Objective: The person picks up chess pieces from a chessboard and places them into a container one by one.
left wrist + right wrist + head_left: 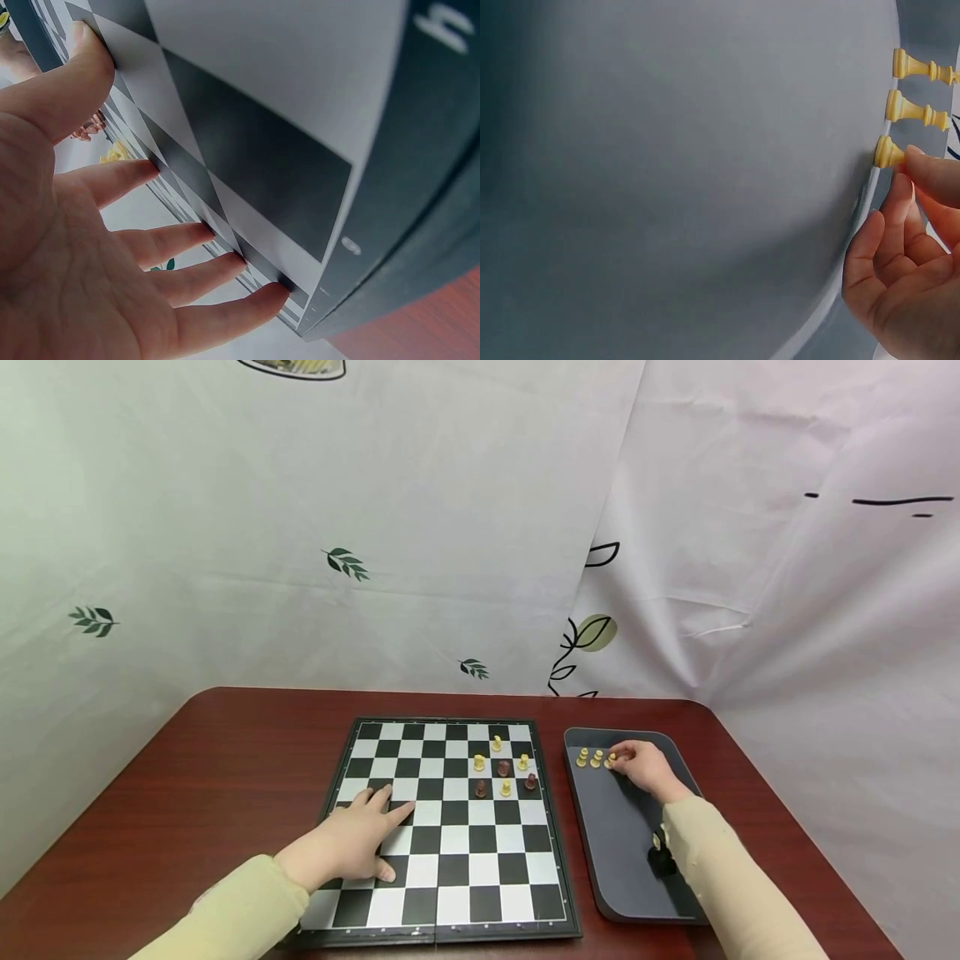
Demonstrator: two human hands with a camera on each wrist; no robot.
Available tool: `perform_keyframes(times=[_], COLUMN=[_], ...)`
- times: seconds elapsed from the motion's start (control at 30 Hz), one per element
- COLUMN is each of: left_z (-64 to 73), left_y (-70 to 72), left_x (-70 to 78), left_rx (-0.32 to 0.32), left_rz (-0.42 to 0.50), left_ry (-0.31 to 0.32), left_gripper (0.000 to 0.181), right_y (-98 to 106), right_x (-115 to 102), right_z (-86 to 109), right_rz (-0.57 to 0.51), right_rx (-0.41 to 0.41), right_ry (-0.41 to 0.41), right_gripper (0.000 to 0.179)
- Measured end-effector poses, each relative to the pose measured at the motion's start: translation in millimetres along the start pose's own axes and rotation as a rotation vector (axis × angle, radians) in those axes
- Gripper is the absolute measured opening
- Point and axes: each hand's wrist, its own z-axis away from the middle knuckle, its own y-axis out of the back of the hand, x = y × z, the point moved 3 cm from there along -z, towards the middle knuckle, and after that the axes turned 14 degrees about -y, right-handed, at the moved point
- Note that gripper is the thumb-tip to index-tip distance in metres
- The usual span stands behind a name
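Note:
My left hand rests on the left part of a black-and-white chessboard, fingers spread and fingertips on the squares. In the left wrist view the thumb also touches the board. Over the far end of a grey tray, my right hand pinches the top of a yellow chess piece between thumb and fingers. Its upper part is hidden by the fingertips. Two more yellow chess pieces stand upright in a row beside it.
Several yellow pieces and brown pieces stand on the board's far right squares. A small black object shows beside the right sleeve, over the tray. Board and tray lie side by side on a reddish-brown table, with a patterned cloth behind.

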Motion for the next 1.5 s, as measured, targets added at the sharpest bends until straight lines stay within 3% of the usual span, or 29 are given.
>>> perform_keyframes(times=[0.4,0.7,1.1,1.5], left_z=[0.3,1.0,1.7,1.2], left_y=[-1.1,-0.8,-1.8,0.3], left_x=[-0.9,-2.0,-1.8,-0.5], left_rx=[-0.001,0.001,0.006,0.003], left_rz=[0.003,0.003,0.015,0.021], left_ry=[0.0,-0.002,-0.002,-0.008], left_gripper=[0.089,0.088,0.088,0.087], right_y=[11,18,15,4], right_x=[-6,-19,-41,-62], right_z=[7.0,17.5,28.7,44.4], right_rz=[0.031,0.005,-0.023,-0.093], right_rx=[0.002,-0.018,-0.036,-0.098], right_ry=[0.038,0.12,0.18,0.175], right_gripper=[0.027,0.028,0.029,0.028])
